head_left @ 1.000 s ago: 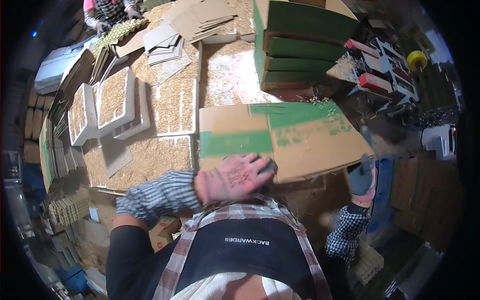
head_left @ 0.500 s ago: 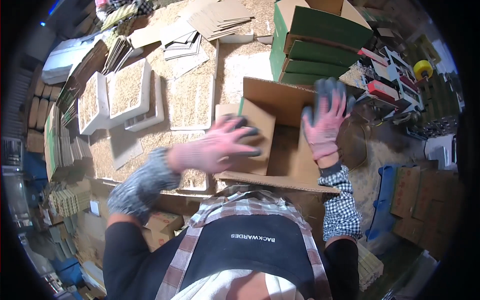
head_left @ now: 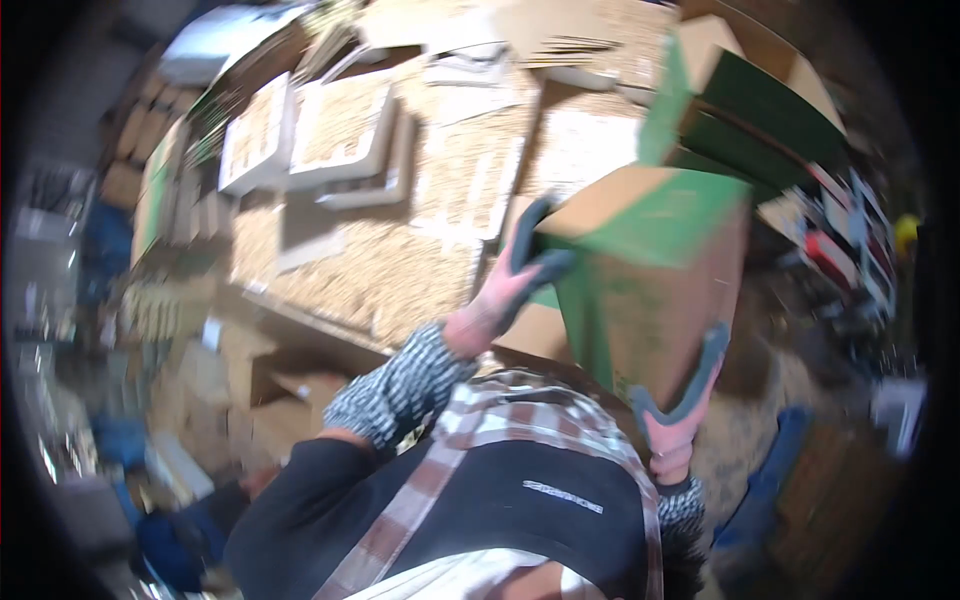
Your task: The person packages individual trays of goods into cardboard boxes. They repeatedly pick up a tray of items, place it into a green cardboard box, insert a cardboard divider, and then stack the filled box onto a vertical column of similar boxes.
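Carton, one, tilted, between two gloved hands.

Box: before us, between our left hand at its left and our right hand at its near end.
Trays: left of our box, on the worktop.
Cardboard sheets: beyond the trays, rightward.
Stacked cartons: behind our box, rightward.

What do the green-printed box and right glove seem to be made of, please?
Green-printed box: probably matt cardboard, from its flat brown panels. Right glove: likely pink fabric, fitting closely; dark grey areas suggest dull, rubbery coating, though blur hides texture.
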`<move>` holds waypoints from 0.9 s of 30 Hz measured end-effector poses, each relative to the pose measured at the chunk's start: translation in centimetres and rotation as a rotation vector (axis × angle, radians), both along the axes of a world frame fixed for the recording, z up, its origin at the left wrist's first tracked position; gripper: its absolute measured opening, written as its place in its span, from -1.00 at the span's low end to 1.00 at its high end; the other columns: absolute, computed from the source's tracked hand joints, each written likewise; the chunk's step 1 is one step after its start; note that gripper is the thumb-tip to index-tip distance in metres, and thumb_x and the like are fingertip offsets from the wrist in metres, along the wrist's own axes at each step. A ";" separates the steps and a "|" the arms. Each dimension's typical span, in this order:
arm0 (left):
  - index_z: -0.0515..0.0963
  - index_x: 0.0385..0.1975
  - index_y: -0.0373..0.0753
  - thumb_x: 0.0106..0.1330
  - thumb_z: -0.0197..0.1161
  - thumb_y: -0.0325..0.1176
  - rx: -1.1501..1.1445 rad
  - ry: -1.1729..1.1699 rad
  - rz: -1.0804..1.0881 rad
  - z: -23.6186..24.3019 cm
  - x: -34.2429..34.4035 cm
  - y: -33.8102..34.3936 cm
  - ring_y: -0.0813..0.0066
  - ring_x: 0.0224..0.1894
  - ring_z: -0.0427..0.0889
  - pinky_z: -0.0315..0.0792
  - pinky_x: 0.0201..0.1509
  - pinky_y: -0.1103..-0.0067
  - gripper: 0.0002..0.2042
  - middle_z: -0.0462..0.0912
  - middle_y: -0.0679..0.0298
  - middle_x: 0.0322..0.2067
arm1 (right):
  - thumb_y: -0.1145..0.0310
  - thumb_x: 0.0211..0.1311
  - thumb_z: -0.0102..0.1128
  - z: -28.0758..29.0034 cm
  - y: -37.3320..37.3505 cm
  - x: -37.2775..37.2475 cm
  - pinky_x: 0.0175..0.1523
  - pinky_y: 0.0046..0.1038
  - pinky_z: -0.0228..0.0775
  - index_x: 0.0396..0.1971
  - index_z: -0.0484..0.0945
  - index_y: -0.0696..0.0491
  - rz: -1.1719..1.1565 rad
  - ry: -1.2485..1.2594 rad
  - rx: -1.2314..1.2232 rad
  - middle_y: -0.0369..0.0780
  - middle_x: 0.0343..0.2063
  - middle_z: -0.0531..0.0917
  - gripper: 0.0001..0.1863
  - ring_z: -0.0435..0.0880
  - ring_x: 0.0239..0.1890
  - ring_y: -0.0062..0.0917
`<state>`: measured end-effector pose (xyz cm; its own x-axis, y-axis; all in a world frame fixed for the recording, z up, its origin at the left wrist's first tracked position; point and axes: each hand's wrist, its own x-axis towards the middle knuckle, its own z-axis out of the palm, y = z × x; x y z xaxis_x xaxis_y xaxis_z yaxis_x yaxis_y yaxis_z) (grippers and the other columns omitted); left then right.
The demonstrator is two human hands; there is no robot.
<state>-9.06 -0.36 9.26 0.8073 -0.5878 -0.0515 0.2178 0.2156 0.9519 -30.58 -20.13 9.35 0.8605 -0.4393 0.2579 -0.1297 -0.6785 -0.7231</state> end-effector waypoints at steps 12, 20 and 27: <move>0.56 -0.08 -0.17 0.19 0.31 -0.16 0.291 -1.037 0.023 3.5 3.6 -0.8 0.29 -0.10 0.58 0.48 -0.04 0.44 -0.66 0.59 0.19 -0.17 | 0.26 0.27 0.04 -2.2 -1.3 5.2 0.44 -0.35 -0.05 0.37 0.11 0.21 -0.036 0.168 0.319 -0.10 0.36 0.25 -0.29 0.15 0.41 -0.32; 0.45 0.04 -0.03 -0.03 0.49 -0.02 1.782 -0.676 0.665 -6.5 18.1 18.9 0.06 0.32 0.18 -0.08 0.43 -0.02 -0.39 0.26 0.04 0.18 | 0.55 -0.04 -0.12 -1.9 -1.9 6.9 0.37 -0.32 0.09 0.24 0.32 0.21 0.078 0.305 0.195 -0.07 0.19 0.45 -0.32 0.39 0.23 -0.26; 0.00 0.40 -0.29 -0.01 0.55 -0.20 0.859 0.080 1.434 -8.7 15.9 19.0 0.06 0.31 0.21 0.12 0.43 0.34 0.02 0.03 -0.04 0.34 | 0.60 -0.11 -0.14 0.2 -0.5 9.4 0.34 -0.36 0.13 0.20 0.36 0.23 -0.019 0.372 0.213 -0.08 0.16 0.49 -0.31 0.43 0.19 -0.30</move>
<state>6.85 18.61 0.59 0.6095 0.7927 -0.0103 0.3699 -0.2729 0.8881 -21.18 -20.60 9.51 0.8690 -0.4659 -0.1669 -0.4192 -0.5138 -0.7485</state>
